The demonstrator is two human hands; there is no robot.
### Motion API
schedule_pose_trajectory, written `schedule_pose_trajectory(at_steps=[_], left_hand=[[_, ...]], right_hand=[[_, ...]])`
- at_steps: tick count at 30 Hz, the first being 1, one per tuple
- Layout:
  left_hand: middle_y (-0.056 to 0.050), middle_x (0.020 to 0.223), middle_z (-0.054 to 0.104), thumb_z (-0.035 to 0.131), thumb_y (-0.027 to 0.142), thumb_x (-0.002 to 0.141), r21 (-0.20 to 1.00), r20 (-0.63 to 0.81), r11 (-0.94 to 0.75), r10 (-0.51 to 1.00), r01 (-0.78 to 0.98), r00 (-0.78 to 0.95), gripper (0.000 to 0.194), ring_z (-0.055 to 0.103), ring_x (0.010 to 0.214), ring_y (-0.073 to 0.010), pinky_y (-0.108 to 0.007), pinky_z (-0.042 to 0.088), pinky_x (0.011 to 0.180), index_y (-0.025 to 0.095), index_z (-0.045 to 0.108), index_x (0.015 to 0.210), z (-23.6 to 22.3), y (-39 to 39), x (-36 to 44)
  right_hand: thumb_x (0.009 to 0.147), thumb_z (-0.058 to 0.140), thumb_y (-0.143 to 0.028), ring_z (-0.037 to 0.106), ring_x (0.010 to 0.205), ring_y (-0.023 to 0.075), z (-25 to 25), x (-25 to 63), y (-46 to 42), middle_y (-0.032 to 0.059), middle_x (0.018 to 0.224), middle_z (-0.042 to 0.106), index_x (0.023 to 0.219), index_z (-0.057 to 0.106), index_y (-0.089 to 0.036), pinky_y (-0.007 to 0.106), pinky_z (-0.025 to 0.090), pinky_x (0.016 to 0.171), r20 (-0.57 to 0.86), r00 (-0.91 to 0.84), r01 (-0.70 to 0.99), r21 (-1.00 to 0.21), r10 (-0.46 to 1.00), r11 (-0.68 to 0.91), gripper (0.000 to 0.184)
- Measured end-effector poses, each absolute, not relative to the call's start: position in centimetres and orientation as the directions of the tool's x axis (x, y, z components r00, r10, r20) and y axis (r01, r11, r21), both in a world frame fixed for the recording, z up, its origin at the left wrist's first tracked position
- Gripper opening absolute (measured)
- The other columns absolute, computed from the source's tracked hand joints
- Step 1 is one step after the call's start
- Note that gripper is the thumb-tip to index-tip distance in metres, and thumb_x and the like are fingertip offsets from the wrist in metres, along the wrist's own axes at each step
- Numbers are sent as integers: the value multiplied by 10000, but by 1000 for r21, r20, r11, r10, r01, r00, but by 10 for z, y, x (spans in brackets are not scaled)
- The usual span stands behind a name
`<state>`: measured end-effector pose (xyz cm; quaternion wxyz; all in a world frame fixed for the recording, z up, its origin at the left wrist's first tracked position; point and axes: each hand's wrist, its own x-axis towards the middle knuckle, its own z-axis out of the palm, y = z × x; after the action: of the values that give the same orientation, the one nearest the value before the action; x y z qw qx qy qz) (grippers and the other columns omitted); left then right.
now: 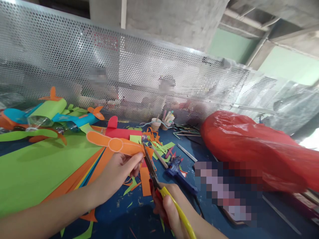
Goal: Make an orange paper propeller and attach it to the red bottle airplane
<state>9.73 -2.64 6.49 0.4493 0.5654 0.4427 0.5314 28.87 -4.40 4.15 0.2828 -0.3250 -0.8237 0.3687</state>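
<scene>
Between the thumb and fingers of my left hand (127, 166) is an orange paper propeller (99, 138), with a round centre outlined in white. My right hand (171, 202) grips scissors (183, 217) with yellow and red handles. The scissor blades (151, 166) meet the propeller's right end, close to my left thumb. Behind it lies a red paper piece (122, 133) with a rounded tab standing up. Under my left forearm spreads a stack of coloured sheets (62, 166), green on top, with orange, yellow and blue edges showing.
A blue glue gun (180, 177) lies right of the scissors, among paper scraps (161, 147). Finished-looking paper planes (74, 118) crowd the back left. Cups of sticks (168, 121) stand near the perforated metal screen (149, 66). A large red plastic bag (249, 149) fills the right side.
</scene>
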Motion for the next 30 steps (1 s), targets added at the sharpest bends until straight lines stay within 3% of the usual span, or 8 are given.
schedule_pose_trajectory(at_steps=[30], left_hand=[[48,529,507,541,408,870,979,200,-201,978,14,65,351,487,517,-124,-237,393,538,217,509,578,63,-21,93]], right_hand=[[873,124,-763,339,463,96,48,286,-42,-41,484,343,598,370,-212,220,379,481,178,-619,355,-805,765,475,662]])
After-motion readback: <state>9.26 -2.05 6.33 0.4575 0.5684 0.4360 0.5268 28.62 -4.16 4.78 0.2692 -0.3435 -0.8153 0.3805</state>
